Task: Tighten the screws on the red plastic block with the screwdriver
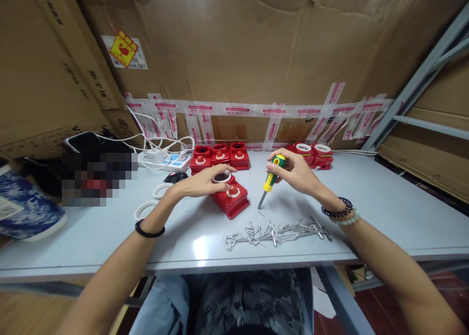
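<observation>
My left hand (205, 181) rests on a red housing (231, 203), its thumb and fingers round the white ring (222, 177) at the housing's upper end. In my right hand (296, 171) is a yellow and green screwdriver (273, 175), its shaft pointing down to the table. The tip is beside a small loose screw (261, 213), right of the red housing. Several screws and thin metal pieces (274, 231) lie in a strip near the table's front edge. Two white rings (144, 209) lie by my left wrist.
Several red housings (239, 157) stand at the back, with two more (322, 157) at the back right, topped by white rings. A power strip (172, 161) with cables and a blue-white container (27, 208) are at left. Cardboard (238, 42) rises behind the table (403, 203).
</observation>
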`<move>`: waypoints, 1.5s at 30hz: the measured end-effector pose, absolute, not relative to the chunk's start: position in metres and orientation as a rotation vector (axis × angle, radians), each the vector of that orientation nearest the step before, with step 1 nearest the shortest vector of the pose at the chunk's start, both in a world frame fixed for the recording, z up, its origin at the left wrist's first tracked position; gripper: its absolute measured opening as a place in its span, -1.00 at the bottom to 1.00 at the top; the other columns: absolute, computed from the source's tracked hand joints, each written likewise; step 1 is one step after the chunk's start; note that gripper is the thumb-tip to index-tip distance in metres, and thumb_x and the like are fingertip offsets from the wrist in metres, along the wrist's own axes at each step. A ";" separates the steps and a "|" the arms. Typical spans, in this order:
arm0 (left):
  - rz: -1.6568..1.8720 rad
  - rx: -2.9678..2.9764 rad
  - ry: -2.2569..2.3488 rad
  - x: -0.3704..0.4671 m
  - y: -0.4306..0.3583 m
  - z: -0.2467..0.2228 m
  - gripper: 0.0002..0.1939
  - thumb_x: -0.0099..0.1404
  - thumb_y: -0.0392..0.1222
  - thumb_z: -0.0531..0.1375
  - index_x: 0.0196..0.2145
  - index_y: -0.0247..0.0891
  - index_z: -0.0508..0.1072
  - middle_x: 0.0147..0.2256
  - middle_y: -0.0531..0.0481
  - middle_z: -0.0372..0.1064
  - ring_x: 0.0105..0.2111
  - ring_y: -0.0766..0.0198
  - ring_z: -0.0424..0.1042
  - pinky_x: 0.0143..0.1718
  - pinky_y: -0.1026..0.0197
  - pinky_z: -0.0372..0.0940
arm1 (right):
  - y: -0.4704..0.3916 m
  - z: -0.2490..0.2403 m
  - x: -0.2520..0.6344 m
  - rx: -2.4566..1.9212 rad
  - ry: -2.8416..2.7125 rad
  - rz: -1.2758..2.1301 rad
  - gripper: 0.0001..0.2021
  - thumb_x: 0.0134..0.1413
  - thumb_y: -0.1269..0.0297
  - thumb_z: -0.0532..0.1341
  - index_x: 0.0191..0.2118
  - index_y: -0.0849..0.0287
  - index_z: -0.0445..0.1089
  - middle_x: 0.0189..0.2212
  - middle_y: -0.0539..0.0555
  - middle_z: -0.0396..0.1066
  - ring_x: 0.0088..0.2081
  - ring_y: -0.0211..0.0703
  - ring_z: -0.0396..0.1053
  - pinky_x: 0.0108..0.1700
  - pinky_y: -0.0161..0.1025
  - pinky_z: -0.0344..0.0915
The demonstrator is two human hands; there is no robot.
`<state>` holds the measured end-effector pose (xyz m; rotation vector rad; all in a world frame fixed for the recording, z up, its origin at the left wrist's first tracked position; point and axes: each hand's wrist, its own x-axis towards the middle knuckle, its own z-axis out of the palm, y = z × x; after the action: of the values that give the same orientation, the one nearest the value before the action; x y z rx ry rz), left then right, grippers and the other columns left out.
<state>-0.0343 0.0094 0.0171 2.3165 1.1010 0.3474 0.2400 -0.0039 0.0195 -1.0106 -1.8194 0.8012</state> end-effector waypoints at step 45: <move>0.233 2.385 1.081 -0.031 0.009 0.006 -0.27 -0.05 0.23 0.35 -0.02 -0.17 0.24 0.07 -0.10 0.26 0.07 -0.05 0.26 0.01 0.10 0.20 | 0.002 0.024 0.239 -0.861 -1.354 0.658 -0.68 -0.06 0.05 0.33 -0.28 0.14 0.31 -0.42 0.04 0.44 -0.36 -0.14 0.48 -0.48 -0.24 0.48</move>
<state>-0.0311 0.0089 0.0064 2.3848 1.0807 0.2327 0.2392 0.0016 0.0235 -0.8609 -1.3544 0.6576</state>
